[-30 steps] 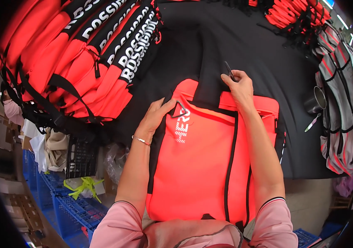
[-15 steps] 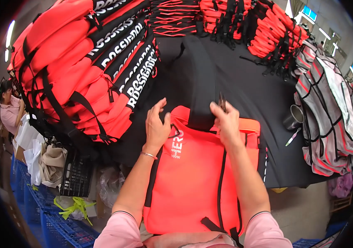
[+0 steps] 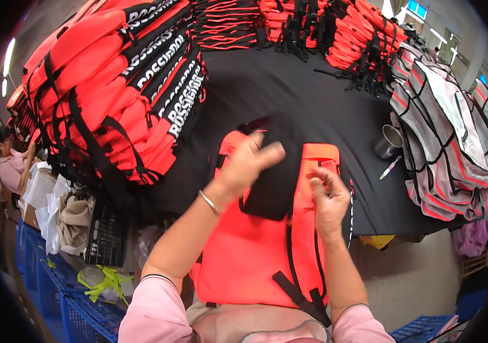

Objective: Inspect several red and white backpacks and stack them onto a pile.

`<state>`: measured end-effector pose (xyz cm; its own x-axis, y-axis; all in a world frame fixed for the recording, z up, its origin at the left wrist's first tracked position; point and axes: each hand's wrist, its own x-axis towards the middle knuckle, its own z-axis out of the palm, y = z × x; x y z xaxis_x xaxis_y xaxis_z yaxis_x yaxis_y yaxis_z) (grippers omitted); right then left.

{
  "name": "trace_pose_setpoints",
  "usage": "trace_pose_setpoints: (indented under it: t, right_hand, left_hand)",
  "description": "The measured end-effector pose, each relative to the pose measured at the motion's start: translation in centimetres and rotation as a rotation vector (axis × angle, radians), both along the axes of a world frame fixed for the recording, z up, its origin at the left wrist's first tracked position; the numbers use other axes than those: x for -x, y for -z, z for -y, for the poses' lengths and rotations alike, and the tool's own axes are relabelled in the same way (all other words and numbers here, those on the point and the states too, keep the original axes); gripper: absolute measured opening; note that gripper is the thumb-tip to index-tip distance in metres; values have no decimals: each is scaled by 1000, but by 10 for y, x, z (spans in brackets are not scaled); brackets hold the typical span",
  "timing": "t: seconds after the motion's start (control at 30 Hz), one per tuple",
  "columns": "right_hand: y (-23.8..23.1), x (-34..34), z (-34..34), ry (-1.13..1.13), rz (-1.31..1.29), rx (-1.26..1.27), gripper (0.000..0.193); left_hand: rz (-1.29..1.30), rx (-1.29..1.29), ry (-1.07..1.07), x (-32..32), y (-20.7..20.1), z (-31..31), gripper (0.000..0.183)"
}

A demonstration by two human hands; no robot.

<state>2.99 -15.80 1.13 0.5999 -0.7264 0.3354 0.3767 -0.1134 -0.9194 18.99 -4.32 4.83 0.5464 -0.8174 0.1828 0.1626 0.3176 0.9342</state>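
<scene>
A red-orange backpack (image 3: 244,263) with black trim and straps lies flat before me at the table's near edge. A black fabric flap (image 3: 275,188) hangs over its upper part, covering the printed front. My left hand (image 3: 250,163), somewhat blurred, is over the flap's left side with thumb and fingers apart, holding nothing I can see. To the right of the flap, my right hand (image 3: 331,200) is just above the orange upper right part of the bag. Its fingers are curled in, and whatever they hold is hidden.
Red bags are stacked high at left (image 3: 101,97), with more piles along the back. At right, grey pieces with black edging (image 3: 450,137) stand beside a metal cup (image 3: 390,142) and a pen-like stick (image 3: 391,167). Blue crates (image 3: 84,308) are lower left; a person (image 3: 12,163) is far left.
The black flap, earlier stretched away across the table, now lies folded back over the backpack. My left hand moved right and up; my right hand moved down. A dark pointed tool in it no longer shows.
</scene>
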Motion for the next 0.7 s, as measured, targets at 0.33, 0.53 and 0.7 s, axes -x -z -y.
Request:
trace_pose_setpoints:
  t: [0.33, 0.53, 0.7]
  right_hand:
    - [9, 29, -7, -310, -371, -6, 14]
    - [64, 24, -30, -648, -503, -679, 21]
    - [46, 38, -31, -454, -696, -258, 35]
  left_hand:
    - [588, -246, -99, 96, 72, -60, 41]
    - [712, -211, -123, 93, 95, -78, 35]
    - [603, -206, -204, 101, 112, -80, 31]
